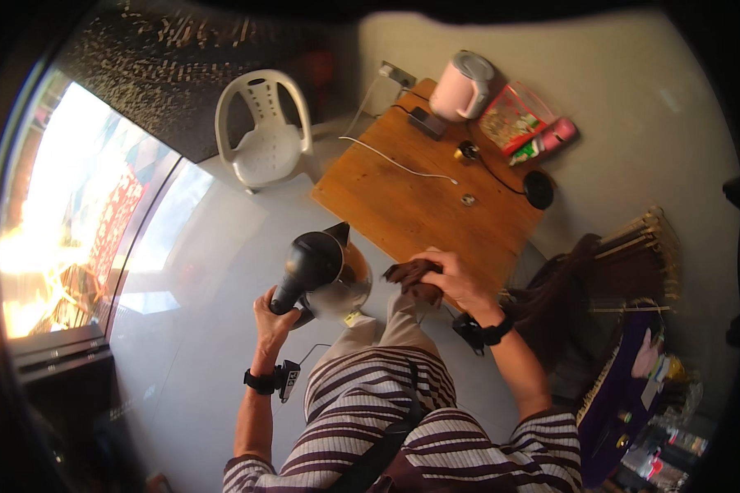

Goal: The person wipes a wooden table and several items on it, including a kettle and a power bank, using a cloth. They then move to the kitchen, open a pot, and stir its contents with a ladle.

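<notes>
My left hand (277,317) is closed around the black handle of an electric kettle with a shiny metal body (356,277). The kettle's black lid (313,260) faces up towards me, and its spout points at the wooden table (401,197). In my right hand (459,283) is a bunched dark brown cloth (416,277), part of it hanging below my fingers. That hand is over the table's near edge, a short way to the right of the kettle. The cloth and the kettle are apart.
On the table are a pink jug (459,89), a red-edged plastic bag (512,117), a pink bottle (559,134), a white cable (401,163) and a round black base (538,190) with a cord. A white plastic chair (268,151) stands beyond. Brown fabric (629,271) hangs at right.
</notes>
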A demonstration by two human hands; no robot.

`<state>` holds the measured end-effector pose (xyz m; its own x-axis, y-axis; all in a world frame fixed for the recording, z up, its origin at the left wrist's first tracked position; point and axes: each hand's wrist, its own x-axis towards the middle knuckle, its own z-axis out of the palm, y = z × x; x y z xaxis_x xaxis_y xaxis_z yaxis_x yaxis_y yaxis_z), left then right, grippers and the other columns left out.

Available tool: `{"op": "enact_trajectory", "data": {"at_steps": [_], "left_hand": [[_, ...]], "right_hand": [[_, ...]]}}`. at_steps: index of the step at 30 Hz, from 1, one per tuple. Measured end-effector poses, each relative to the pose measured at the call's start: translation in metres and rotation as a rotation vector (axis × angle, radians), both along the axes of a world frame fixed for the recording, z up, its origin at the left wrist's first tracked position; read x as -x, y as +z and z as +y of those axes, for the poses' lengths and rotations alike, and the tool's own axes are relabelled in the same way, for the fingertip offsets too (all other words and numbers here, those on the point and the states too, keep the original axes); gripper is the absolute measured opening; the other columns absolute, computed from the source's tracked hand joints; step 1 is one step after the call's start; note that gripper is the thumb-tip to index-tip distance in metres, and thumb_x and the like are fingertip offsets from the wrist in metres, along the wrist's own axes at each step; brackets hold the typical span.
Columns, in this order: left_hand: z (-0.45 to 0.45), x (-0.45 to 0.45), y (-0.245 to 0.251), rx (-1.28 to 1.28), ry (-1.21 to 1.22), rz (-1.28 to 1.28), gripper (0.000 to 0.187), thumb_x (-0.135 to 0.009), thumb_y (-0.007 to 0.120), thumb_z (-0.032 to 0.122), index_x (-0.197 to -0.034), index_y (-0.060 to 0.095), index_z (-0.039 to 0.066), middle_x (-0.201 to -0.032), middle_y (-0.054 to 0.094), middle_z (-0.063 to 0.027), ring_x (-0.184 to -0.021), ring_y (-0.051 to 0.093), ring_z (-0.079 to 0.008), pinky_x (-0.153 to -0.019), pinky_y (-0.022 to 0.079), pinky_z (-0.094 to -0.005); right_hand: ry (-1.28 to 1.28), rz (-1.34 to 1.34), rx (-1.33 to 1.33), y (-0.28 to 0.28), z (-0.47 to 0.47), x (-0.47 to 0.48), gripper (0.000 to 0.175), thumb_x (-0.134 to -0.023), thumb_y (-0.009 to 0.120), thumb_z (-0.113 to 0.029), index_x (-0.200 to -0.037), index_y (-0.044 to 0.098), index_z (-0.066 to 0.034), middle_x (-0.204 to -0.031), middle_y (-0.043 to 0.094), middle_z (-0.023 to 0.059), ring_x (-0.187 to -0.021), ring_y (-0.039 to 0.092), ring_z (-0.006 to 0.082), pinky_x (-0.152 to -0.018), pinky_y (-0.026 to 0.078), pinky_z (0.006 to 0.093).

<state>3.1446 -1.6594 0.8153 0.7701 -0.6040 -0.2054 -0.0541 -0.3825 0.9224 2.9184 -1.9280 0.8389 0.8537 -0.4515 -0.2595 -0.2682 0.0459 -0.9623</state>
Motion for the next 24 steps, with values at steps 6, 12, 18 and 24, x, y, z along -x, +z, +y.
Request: {"op": "enact_trajectory", "data": {"at_steps": [6,12,18,24], "left_hand": [[0.010,-0.014,0.031,0.307,0.090,0.341,0.018,-0.058,0.060,0.001,-0.076,0.058,-0.002,-0.061,0.056,-0.0032,-0.049,0.049,-0.0102,-0.050,0.040,-0.0238],[-0.002,-0.004,0.051,0.414,-0.014,0.402,0.016,-0.058,0.058,0.001,-0.074,0.057,-0.003,-0.057,0.055,-0.0055,-0.046,0.048,-0.0113,-0.047,0.038,-0.0242],[-0.010,0.005,0.069,0.353,0.014,0.366,0.019,-0.059,0.061,0.000,-0.078,0.058,-0.003,-0.060,0.056,-0.0053,-0.049,0.050,-0.0112,-0.047,0.039,-0.0237],[-0.011,-0.008,0.073,0.269,0.011,0.284,0.023,-0.060,0.062,0.001,-0.082,0.057,-0.004,-0.063,0.055,-0.0049,-0.053,0.052,-0.0129,-0.052,0.041,-0.0242]], "right_hand": [[-0.212,-0.073,-0.339,0.021,0.010,-0.014,0.037,-0.086,0.056,0.001,-0.123,0.056,0.0016,-0.115,0.060,0.0061,-0.106,0.057,0.0168,-0.095,0.042,0.0279],[0.045,-0.397,0.745,0.061,0.068,-0.063,0.048,-0.085,0.052,-0.001,-0.132,0.047,0.0007,-0.139,0.044,0.0154,-0.125,0.046,0.0290,-0.105,0.036,0.0380],[-0.187,-0.335,0.139,0.028,0.030,-0.075,0.039,-0.092,0.044,-0.010,-0.129,0.049,0.0021,-0.123,0.056,0.0126,-0.102,0.058,0.0227,-0.094,0.042,0.0311],[0.073,-0.038,-0.194,-0.009,-0.018,-0.072,0.032,-0.093,0.042,-0.015,-0.118,0.056,0.0012,-0.107,0.060,0.0062,-0.100,0.053,0.0109,-0.089,0.041,0.0241]]}}
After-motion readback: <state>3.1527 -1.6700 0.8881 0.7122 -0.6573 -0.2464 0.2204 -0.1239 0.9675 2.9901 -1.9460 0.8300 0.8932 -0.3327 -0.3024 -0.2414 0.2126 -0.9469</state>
